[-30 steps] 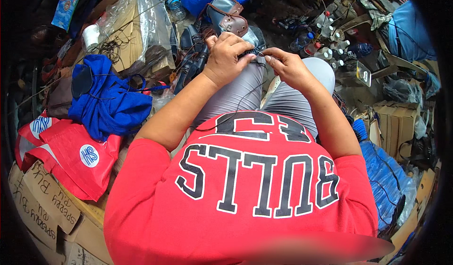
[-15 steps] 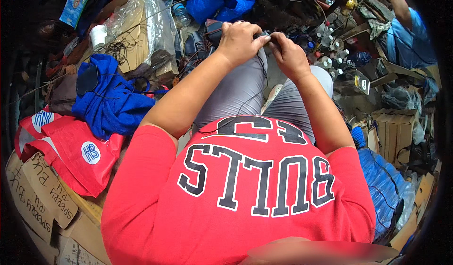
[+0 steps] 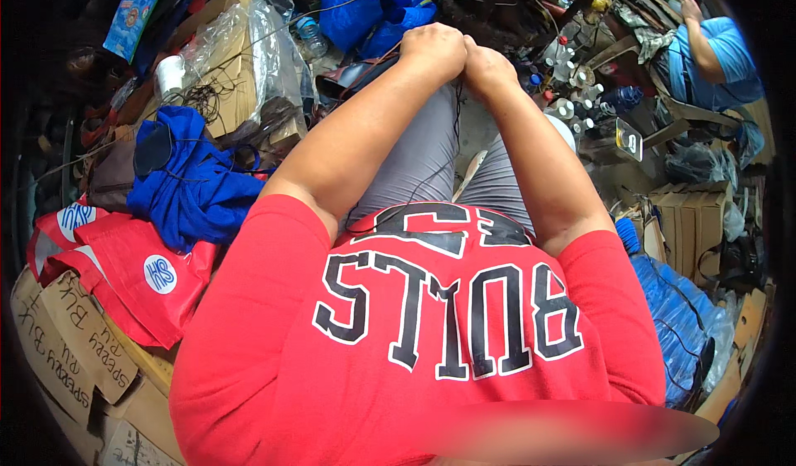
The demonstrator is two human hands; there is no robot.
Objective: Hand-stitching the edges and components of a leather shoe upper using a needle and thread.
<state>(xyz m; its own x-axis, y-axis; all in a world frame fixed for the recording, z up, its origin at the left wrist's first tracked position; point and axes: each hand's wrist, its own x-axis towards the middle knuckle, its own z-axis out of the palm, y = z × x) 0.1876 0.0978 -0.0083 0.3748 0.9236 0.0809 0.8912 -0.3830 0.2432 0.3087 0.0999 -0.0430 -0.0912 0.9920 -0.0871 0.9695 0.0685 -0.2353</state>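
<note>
My left hand (image 3: 433, 50) and my right hand (image 3: 487, 70) meet above my knees, both with fingers curled and closed. The backs of the hands face up, so whatever lies between the fingers is hidden. Just left of my left hand, a dark item with a reddish edge (image 3: 355, 74) shows partly, perhaps a shoe; I cannot tell whether the hand touches it. A thin black cord or thread (image 3: 420, 186) trails over my grey-trousered lap toward my shirt.
Left are a blue cloth (image 3: 189, 180), a red bag (image 3: 137, 279) and cardboard (image 3: 62, 346). Ahead lies a blue bag (image 3: 365, 10). Several small bottles (image 3: 572, 93) stand to the right, near a person in blue (image 3: 717, 60). A blue plastic bundle (image 3: 676, 317) lies at the right.
Both hands have moved slightly forward and drawn together, their fingers turning out of sight. The dark item left of my left hand has shifted left. The person in blue has raised a hand.
</note>
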